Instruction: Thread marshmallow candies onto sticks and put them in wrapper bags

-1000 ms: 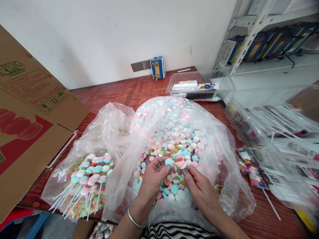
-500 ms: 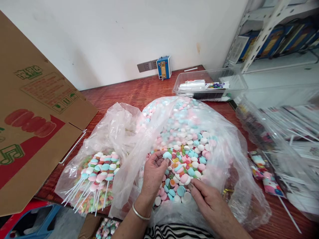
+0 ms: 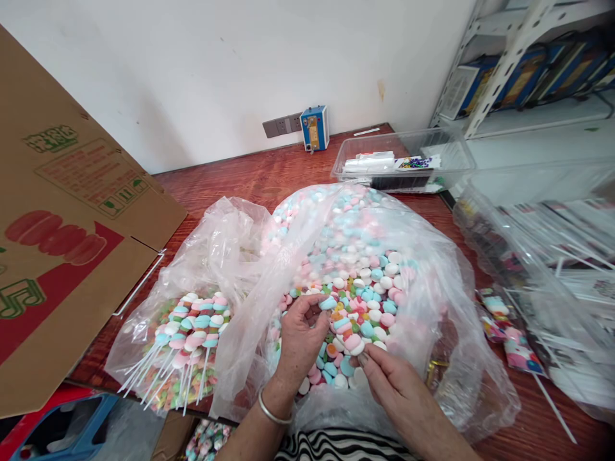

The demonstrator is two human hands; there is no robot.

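My left hand (image 3: 302, 333) pinches a blue-and-white marshmallow (image 3: 328, 303) between thumb and fingers, at the far end of a candy skewer. My right hand (image 3: 396, 378) grips the near end of that candy skewer (image 3: 343, 325), which carries pink, white, blue and orange sweets. Its stick is mostly hidden by the sweets and fingers. Both hands are over a large open plastic bag (image 3: 423, 307) filled with loose marshmallows (image 3: 387, 283) and some coloured gummies. Left of it, several finished-looking skewers (image 3: 192, 326) lie on another clear bag (image 3: 230, 224) containing gummies.
A cardboard box (image 3: 72, 211) stands at the left. Clear plastic bins (image 3: 403, 150) sit at the back and right, one near wrapped candy (image 3: 521, 352) on a stick. A blue device (image 3: 314, 128) rests by the wall socket. White shelving (image 3: 500, 70) rises behind.
My left hand has shifted slightly right and down, bringing the marshmallow closer to the sweets on the skewer. My right hand keeps its grip almost in place.
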